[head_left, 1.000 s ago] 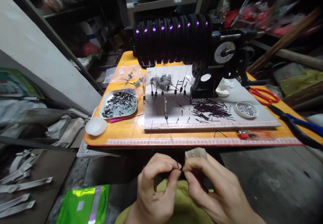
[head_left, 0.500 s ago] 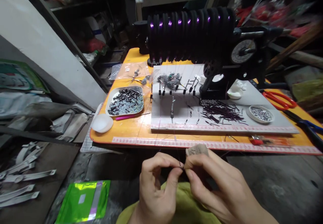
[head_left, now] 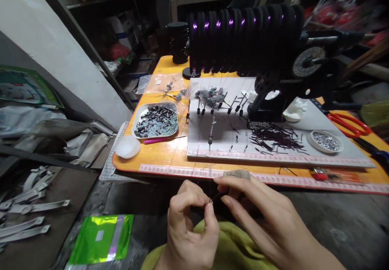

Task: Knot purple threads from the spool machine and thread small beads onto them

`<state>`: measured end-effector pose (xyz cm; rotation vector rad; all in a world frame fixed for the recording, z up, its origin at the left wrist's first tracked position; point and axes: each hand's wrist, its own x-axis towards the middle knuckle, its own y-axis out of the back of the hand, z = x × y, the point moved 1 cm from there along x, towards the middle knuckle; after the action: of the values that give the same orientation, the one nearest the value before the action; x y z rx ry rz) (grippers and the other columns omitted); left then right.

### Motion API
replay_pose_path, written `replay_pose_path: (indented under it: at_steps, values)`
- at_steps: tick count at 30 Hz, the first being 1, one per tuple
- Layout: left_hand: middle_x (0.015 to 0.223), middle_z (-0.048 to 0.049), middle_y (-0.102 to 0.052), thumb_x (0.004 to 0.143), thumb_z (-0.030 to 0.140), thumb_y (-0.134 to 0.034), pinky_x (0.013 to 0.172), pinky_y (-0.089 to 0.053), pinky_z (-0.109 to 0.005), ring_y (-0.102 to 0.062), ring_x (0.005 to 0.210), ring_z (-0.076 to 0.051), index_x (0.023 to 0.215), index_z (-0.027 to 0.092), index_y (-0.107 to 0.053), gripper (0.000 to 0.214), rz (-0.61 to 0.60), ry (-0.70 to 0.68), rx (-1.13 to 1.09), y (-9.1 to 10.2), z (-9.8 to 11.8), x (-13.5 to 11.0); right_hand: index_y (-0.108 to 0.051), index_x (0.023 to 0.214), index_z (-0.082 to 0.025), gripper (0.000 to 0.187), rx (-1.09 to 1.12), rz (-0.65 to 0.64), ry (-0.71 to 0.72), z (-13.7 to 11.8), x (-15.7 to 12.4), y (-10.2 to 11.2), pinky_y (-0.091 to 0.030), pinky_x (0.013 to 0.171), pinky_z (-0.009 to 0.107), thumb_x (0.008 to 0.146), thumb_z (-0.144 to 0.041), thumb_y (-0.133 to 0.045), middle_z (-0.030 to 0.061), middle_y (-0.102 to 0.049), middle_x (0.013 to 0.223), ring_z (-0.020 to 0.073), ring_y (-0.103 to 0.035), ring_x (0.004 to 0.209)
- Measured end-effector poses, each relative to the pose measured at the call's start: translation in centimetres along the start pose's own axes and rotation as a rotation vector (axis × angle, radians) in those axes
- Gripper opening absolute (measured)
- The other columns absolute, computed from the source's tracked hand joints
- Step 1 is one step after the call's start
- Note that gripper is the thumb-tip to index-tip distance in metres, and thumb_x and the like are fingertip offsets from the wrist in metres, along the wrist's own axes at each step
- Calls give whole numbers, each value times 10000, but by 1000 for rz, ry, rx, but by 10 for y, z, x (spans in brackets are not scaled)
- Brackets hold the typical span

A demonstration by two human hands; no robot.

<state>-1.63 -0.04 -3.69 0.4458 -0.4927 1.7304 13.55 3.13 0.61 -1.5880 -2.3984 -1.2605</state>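
The two hands are close together, low in front of the yellow worktop point(head_left: 158, 152). The left hand point(head_left: 190, 225) pinches its thumb and first finger shut on a tiny dark piece point(head_left: 210, 200). The right hand point(head_left: 261, 217) holds the other end of the same piece between its fingertips. The piece is thin, short and black; it may sit on a very fine thread, but the view is too dim to be sure. On the worktop lie a tray of small black tubes point(head_left: 156, 121), a pile of dark thin sticks point(head_left: 275, 134), a white board point(head_left: 219, 140) and red scissors point(head_left: 349, 123). A big black spool machine point(head_left: 243, 35) stands behind.
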Motion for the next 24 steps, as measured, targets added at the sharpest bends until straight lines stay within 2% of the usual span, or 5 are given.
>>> replay_pose_path:
  at_steps: [11,16,20,22,24]
  values:
    - [844,-8,-550,910,3,-465,747,-482,-308,-544,787,-156,1105,267,-427,330,1,64,-26,4,6,2,-509,1288,-253,339,53,-125,50,1,11,-2,-526,720,185,987,-101,-477,24,-641,964,110,-639,812]
    - [848,-8,-570,911,0,-476,748,-495,-296,-561,788,-150,1106,272,-432,337,29,68,-29,4,8,3,-515,1244,-243,310,68,-153,62,-2,13,0,-515,794,180,976,-88,-497,27,-660,1045,109,-647,901]
    - [831,0,-572,929,34,-488,737,-494,-284,-561,788,-149,1087,283,-449,297,33,58,-45,3,10,1,-547,1095,-219,188,37,-137,74,-5,16,0,-501,684,187,971,-91,-488,12,-637,898,111,-627,775]
    - [848,4,-584,948,82,-514,755,-499,-267,-576,804,-139,1071,295,-486,247,62,123,-82,3,11,0,-552,1048,-216,177,12,-121,100,-4,16,-1,-479,616,187,972,-85,-460,3,-595,823,110,-593,699]
    - [882,6,-620,948,151,-580,792,-510,-240,-613,831,-124,1075,301,-545,200,87,313,-146,5,11,-1,-563,1083,-217,224,-41,-102,126,-1,13,-2,-475,596,191,965,-70,-442,8,-572,813,115,-575,678]
